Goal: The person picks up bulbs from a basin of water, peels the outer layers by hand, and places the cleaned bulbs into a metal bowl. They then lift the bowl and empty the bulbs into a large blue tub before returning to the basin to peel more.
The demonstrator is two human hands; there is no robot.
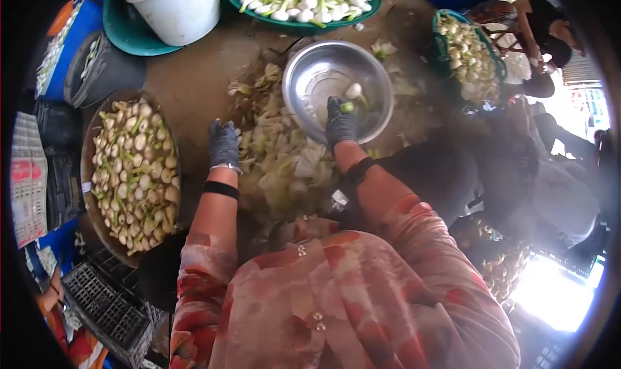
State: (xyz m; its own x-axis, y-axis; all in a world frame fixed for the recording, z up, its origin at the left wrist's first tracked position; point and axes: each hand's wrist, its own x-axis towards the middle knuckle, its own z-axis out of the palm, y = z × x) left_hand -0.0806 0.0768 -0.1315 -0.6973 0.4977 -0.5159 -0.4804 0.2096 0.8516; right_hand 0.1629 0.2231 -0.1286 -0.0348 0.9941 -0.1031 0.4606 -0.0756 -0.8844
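My right hand (341,122), in a dark glove, is inside the near part of a shiny metal bowl (294,87). Its fingers are closed around a piece with a green cut end (347,107), most of it hidden by the glove. Just beyond them, a white bulb (354,90) with a green stem lies in the bowl. My left hand (224,144), also gloved, is over the left edge of a heap of pale peelings (275,133); its fingers are slightly apart and nothing shows in them.
Left stands a wide basket of unpeeled bulbs (136,175), with black crates (107,298) below it. At the top are a green basin of white bulbs (304,0) and a white bucket (178,13). Another basket of bulbs (466,58) and a person (530,35) are at right.
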